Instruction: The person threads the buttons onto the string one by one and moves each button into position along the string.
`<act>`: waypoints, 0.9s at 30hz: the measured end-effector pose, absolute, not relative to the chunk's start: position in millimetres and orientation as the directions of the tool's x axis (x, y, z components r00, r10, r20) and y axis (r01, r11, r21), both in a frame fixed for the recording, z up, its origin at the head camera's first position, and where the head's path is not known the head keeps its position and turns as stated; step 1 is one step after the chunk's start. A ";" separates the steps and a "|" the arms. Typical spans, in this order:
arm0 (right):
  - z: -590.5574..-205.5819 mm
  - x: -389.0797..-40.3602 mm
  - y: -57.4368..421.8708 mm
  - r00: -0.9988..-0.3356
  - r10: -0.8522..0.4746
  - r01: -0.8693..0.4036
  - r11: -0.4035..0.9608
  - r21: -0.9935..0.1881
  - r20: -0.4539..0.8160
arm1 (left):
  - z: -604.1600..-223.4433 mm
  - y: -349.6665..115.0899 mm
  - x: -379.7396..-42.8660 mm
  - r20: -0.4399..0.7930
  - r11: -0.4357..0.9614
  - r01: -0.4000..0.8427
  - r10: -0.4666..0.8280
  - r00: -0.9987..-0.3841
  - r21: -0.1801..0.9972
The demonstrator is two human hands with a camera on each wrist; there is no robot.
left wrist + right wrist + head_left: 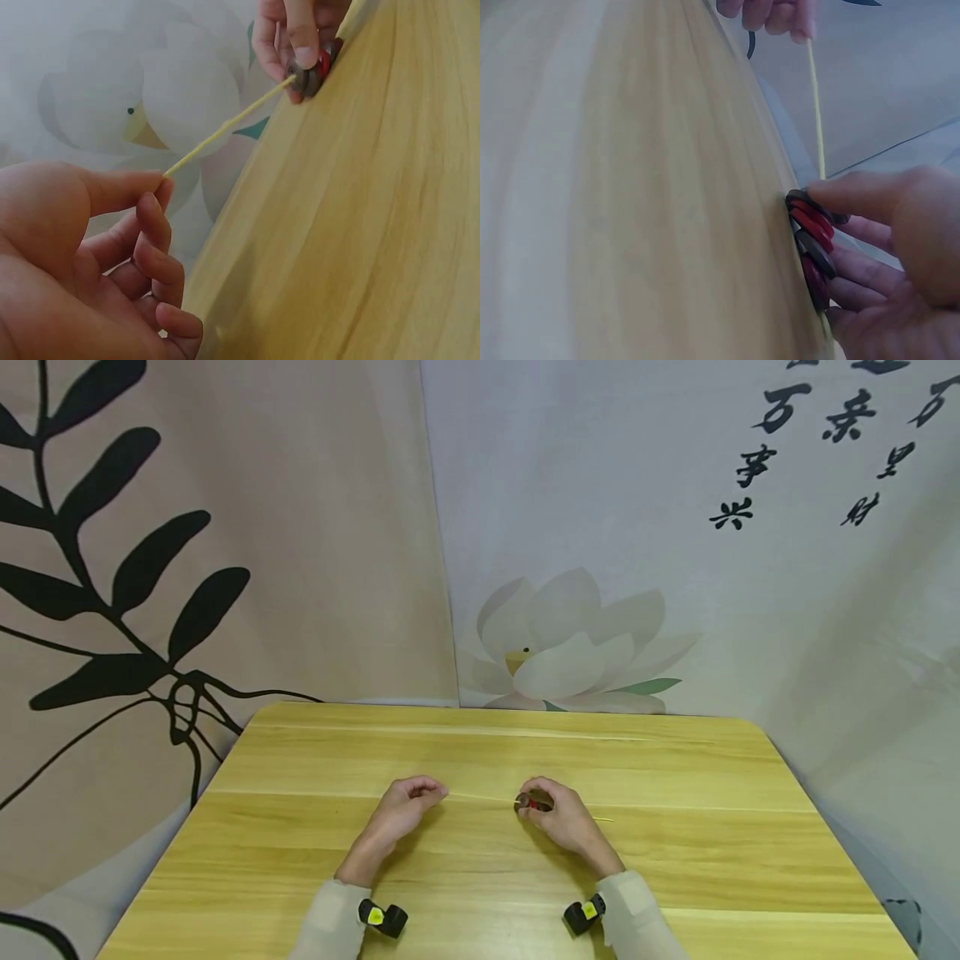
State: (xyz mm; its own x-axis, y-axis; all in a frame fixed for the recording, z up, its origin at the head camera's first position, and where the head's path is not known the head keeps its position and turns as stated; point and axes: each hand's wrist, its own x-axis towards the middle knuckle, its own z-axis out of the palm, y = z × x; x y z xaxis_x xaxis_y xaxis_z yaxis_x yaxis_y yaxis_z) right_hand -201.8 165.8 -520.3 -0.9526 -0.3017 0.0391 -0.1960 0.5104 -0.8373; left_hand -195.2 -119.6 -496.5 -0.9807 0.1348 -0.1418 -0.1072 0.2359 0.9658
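My left hand point(405, 806) pinches the end of a thin yellow cord point(225, 127) between thumb and forefinger. The cord runs taut across to my right hand point(562, 814). There, thumb and fingers hold a short row of dark brown and red disc-shaped beads point(814, 232) threaded on the cord. In the left wrist view, the cord enters the middle of the endmost dark bead point(298, 75). Past the right hand, the other end of the cord point(603, 819) sticks out to the right. Both hands are close over the wooden table, and fingers partly cover the beads.
The light wooden table point(480, 877) has rounded far corners. Behind it hang pale cloths, one with a dark leafy plant print point(112, 602), the other with a lotus print point(577, 643) and dark written characters. A small black camera is strapped to each wrist.
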 end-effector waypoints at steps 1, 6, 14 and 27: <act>-520.2 -201.8 165.8 -0.953 -0.301 -0.196 0.512 -0.836 0.039 | -497.6 -120.0 -195.0 -0.140 0.239 -0.106 0.134 -0.981 0.965; -520.1 -201.4 166.1 -0.954 -0.297 -0.199 0.519 -0.831 0.043 | -499.2 -121.4 -194.0 -0.148 0.249 -0.111 0.135 -0.980 0.962; -520.7 -201.1 166.0 -0.956 -0.289 -0.196 0.532 -0.824 0.041 | -499.7 -120.2 -195.2 -0.162 0.332 -0.120 0.102 -0.982 0.936; -519.7 -200.0 164.7 -0.955 -0.294 -0.201 0.517 -0.832 0.048 | -502.6 -114.9 -198.0 -0.155 0.461 -0.100 0.082 -0.985 0.882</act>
State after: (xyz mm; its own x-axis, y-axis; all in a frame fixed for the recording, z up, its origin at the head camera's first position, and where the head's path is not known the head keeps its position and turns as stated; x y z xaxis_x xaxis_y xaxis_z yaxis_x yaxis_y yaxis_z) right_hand -200.0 164.7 -519.7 -0.9547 -0.2937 0.0482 -0.2012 0.5175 -0.8317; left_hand -198.0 -114.9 -502.6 -0.9845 0.0821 -0.1548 -0.1002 0.4611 0.8817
